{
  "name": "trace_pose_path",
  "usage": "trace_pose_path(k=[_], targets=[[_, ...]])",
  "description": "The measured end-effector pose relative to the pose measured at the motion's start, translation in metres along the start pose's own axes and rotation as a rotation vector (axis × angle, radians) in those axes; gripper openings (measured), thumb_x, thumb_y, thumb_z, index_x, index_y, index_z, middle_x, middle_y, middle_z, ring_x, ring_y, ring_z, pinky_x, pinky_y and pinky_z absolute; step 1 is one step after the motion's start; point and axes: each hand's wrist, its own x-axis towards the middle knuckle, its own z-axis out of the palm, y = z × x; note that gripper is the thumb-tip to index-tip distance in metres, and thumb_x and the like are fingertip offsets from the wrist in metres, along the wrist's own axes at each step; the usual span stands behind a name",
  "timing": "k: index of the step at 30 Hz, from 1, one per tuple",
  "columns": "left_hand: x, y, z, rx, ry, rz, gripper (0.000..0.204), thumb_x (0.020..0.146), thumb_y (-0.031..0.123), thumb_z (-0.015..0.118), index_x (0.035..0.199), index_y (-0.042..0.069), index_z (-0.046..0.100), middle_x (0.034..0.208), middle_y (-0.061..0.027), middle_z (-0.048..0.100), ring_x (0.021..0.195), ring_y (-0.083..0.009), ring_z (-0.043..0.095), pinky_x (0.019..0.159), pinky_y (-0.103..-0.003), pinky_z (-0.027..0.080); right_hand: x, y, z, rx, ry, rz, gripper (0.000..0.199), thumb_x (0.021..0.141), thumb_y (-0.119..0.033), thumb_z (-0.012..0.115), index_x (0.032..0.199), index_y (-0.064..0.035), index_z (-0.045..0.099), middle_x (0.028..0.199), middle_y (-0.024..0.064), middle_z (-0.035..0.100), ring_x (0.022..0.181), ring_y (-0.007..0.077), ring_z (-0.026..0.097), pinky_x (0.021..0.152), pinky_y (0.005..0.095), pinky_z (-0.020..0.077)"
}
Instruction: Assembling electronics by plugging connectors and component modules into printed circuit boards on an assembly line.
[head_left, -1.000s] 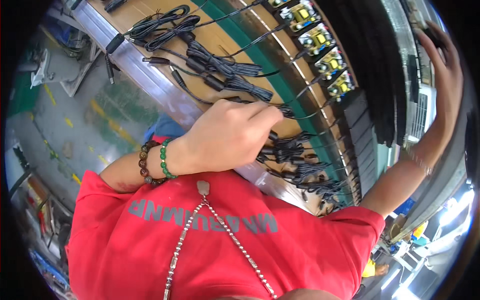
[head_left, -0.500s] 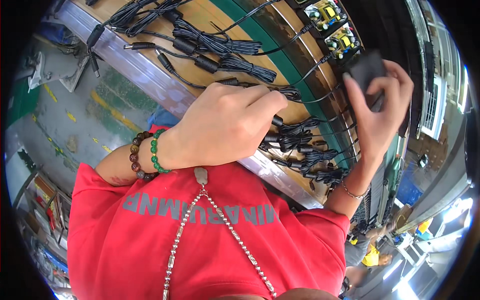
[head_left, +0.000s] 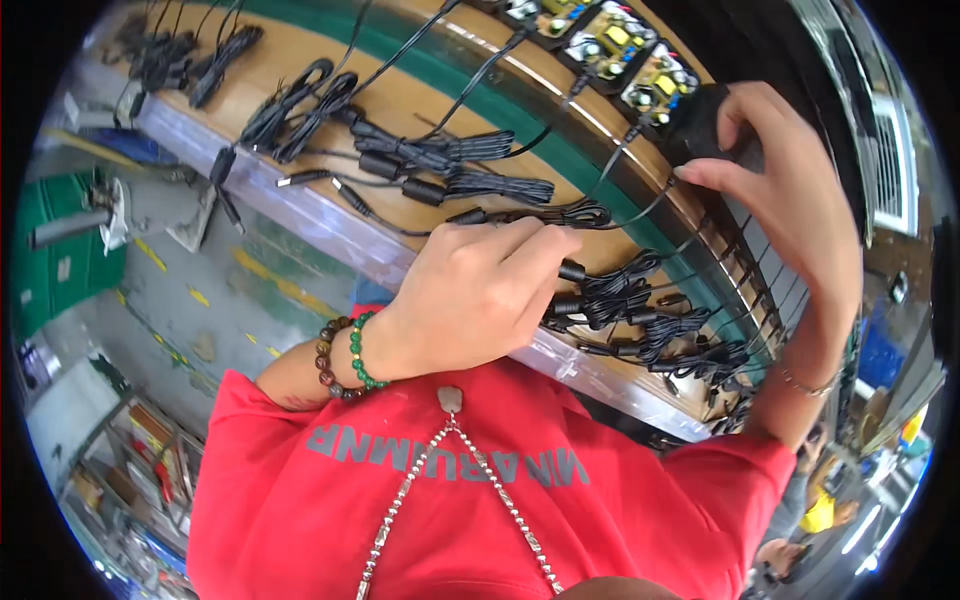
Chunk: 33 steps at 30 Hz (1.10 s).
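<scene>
My right hand (head_left: 790,175) curves round a black plastic case (head_left: 697,125), thumb below and fingers above it. The case sits at the near end of a row of open black cases with circuit boards (head_left: 660,85) in them. A black cable runs from the case's lower edge, past my thumb, toward a coiled cable bundle (head_left: 585,212). My left hand (head_left: 485,295) is closed beside that bundle with its fingers curled under. What its fingertips hold is hidden behind the hand.
More coiled black cables (head_left: 450,150) lie along the wooden bench (head_left: 390,100), left and right of my left hand. A green strip (head_left: 440,75) and a metal rail run behind them. The bench's clear plastic edge (head_left: 290,225) faces me. People stand at the lower right.
The black case has come down from a raised, blurred position to the end of the row of circuit boards. My left hand stays by the same cable bundle. The whole view has shifted.
</scene>
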Motion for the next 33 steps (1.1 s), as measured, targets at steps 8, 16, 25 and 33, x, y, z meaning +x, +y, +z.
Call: trace_pose_path(k=[8,16,25,33], targets=[[0.002,0.008,-0.006,0.008,0.053,0.030,0.019,0.083,-0.009,0.066,0.099,0.000,0.065,0.082,-0.0143,0.068,0.065,-0.0326,0.067,0.056,-0.038,0.051,0.053,-0.024,0.050,-0.189,0.743,-0.291,0.008,0.095,-0.010,0.067,0.101,-0.0053,0.069,0.081,0.0127,0.062,0.077,0.0245,0.063,0.066,0.0349,0.0508],[-0.010,0.004,-0.011,-0.046,0.027,-0.022,0.018,0.083,-0.008,0.066,0.100,0.000,0.065,0.081,-0.0143,0.067,0.066,-0.0333,0.067,0.057,-0.040,0.052,0.049,0.080,-0.082,-0.333,0.485,-0.021,0.037,0.084,-0.007,0.064,0.120,-0.0052,0.068,0.115,0.0144,0.070,0.106,0.0319,0.066,0.096,0.0347,0.0517],[-0.006,0.004,-0.006,-0.038,0.006,-0.014,0.019,0.083,-0.006,0.066,0.101,0.000,0.064,0.077,-0.0132,0.064,0.063,-0.0333,0.065,0.056,-0.040,0.051,0.055,0.147,-0.116,-0.270,0.103,0.226,0.044,0.088,-0.020,0.070,0.130,-0.0063,0.067,0.111,0.0128,0.070,0.101,0.0209,0.067,0.092,0.0322,0.0503],[-0.011,-0.002,-0.004,0.005,0.051,-0.015,0.024,0.080,-0.004,0.067,0.103,0.001,0.064,0.082,-0.0089,0.064,0.063,-0.0275,0.064,0.054,-0.037,0.051,0.025,-0.029,0.017,0.186,0.529,-0.370,0.042,0.077,-0.012,0.087,0.110,-0.0038,0.063,0.116,0.0147,0.067,0.107,0.0232,0.065,0.098,0.0335,0.0489]])
